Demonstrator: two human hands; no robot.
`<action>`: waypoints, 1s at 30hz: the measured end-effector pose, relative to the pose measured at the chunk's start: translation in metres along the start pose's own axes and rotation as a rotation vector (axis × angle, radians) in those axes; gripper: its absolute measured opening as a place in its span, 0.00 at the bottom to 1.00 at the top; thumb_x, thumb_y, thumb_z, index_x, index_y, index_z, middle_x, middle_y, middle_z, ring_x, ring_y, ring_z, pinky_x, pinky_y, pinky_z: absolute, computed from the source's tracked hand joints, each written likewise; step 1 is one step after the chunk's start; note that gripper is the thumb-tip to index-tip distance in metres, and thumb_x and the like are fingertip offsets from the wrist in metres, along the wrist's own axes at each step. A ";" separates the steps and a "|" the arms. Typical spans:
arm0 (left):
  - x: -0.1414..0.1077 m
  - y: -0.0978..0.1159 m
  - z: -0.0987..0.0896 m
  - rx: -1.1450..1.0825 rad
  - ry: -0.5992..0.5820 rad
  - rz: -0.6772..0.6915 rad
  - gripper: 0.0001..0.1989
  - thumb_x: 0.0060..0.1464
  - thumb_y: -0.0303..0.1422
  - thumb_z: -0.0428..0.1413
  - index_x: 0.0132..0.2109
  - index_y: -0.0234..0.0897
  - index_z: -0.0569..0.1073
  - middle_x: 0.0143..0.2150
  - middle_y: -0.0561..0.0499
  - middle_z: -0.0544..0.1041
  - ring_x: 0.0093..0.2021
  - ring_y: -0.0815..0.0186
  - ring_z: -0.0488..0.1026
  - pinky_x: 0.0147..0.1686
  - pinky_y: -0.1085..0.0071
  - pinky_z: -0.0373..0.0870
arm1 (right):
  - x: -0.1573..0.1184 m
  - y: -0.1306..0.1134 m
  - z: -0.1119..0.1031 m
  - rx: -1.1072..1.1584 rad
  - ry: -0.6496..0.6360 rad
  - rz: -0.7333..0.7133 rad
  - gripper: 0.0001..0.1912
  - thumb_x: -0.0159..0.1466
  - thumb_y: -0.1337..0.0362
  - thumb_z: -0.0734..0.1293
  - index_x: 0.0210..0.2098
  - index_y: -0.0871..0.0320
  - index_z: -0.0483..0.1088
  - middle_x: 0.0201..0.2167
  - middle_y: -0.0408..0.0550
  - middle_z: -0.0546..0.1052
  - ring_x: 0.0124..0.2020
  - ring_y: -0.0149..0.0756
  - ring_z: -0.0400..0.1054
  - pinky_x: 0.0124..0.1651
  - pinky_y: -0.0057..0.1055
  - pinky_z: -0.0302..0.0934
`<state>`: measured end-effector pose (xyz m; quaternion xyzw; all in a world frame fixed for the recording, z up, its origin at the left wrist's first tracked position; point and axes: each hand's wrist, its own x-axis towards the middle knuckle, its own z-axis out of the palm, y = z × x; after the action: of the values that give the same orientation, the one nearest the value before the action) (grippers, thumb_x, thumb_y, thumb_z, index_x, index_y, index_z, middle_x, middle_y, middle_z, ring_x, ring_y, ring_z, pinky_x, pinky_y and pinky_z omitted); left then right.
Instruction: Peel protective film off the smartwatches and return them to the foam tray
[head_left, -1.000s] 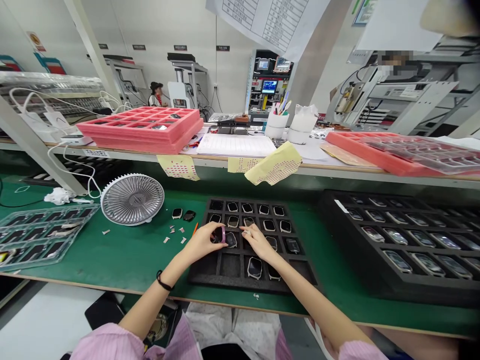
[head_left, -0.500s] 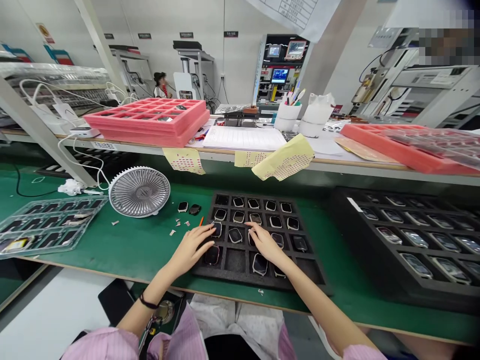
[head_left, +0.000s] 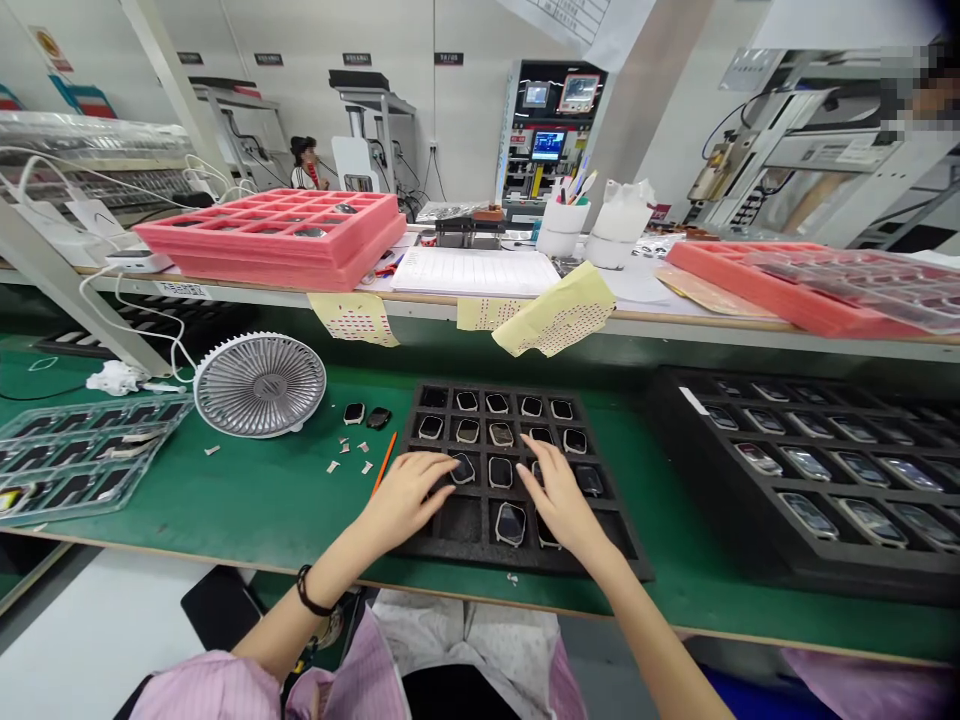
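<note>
A black foam tray (head_left: 459, 522) lies on the green mat in front of me, its cells holding several dark smartwatch cases. My left hand (head_left: 405, 497) rests over its left side, fingertips next to a watch case (head_left: 463, 468), holding nothing visible. My right hand (head_left: 559, 497) is spread over the lower right cells, fingertips near a case (head_left: 537, 470), also empty. Between my hands, another case (head_left: 500, 472) sits in its cell. My hands hide the cells beneath them.
A larger black tray (head_left: 795, 460) of watch units lies to the right. On the left are a grey fan (head_left: 259, 385), a clear plastic tray (head_left: 82, 460), an orange pencil (head_left: 384, 463) and small paper scraps (head_left: 345, 450). A shelf with pink foam trays (head_left: 270, 240) runs behind.
My hands have moved apart, the right one shifting rightward across the tray. The pink-rimmed item near my left fingers no longer shows. The camera view has shifted slightly.
</note>
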<state>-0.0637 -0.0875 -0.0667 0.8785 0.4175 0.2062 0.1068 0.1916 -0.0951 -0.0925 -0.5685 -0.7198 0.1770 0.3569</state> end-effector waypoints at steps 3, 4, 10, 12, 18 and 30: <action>0.020 0.031 0.011 -0.031 -0.160 0.195 0.14 0.59 0.34 0.53 0.52 0.41 0.69 0.53 0.47 0.73 0.53 0.59 0.68 0.51 0.62 0.60 | -0.011 0.014 -0.012 0.034 0.072 0.072 0.23 0.68 0.55 0.55 0.61 0.50 0.57 0.57 0.53 0.65 0.60 0.46 0.57 0.62 0.49 0.52; 0.027 0.039 0.016 -0.023 -0.212 0.258 0.14 0.57 0.33 0.55 0.51 0.41 0.70 0.53 0.47 0.73 0.53 0.59 0.68 0.50 0.62 0.60 | -0.014 0.018 -0.015 0.044 0.088 0.092 0.23 0.68 0.54 0.56 0.61 0.51 0.57 0.56 0.53 0.65 0.60 0.46 0.57 0.62 0.49 0.53; 0.056 0.062 0.034 0.139 -0.408 0.397 0.19 0.49 0.31 0.62 0.48 0.35 0.69 0.43 0.44 0.77 0.46 0.56 0.70 0.43 0.64 0.60 | -0.032 0.040 -0.017 0.093 0.145 0.173 0.23 0.67 0.53 0.57 0.59 0.53 0.59 0.54 0.54 0.67 0.57 0.45 0.62 0.59 0.46 0.57; 0.061 0.064 0.034 0.198 -0.428 0.417 0.19 0.48 0.32 0.63 0.47 0.34 0.68 0.41 0.42 0.77 0.44 0.56 0.70 0.42 0.64 0.60 | -0.035 0.043 -0.016 0.111 0.154 0.195 0.23 0.67 0.53 0.57 0.58 0.54 0.60 0.53 0.54 0.68 0.55 0.44 0.63 0.58 0.46 0.58; 0.072 0.057 0.030 -0.024 -0.454 0.357 0.16 0.40 0.31 0.64 0.37 0.37 0.69 0.36 0.48 0.76 0.40 0.58 0.71 0.39 0.67 0.64 | -0.036 0.046 -0.016 0.175 0.224 0.225 0.21 0.66 0.53 0.59 0.55 0.54 0.64 0.50 0.54 0.71 0.53 0.44 0.66 0.56 0.46 0.60; 0.091 0.093 0.049 -0.234 -0.345 0.192 0.16 0.43 0.31 0.61 0.41 0.36 0.68 0.39 0.47 0.75 0.39 0.58 0.74 0.38 0.66 0.69 | -0.038 0.045 -0.021 0.267 0.333 0.218 0.18 0.65 0.54 0.61 0.50 0.55 0.69 0.46 0.54 0.75 0.47 0.44 0.70 0.52 0.45 0.64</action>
<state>0.0743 -0.0760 -0.0521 0.9181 0.2809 0.1091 0.2575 0.2411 -0.1208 -0.1199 -0.6119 -0.5558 0.2119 0.5214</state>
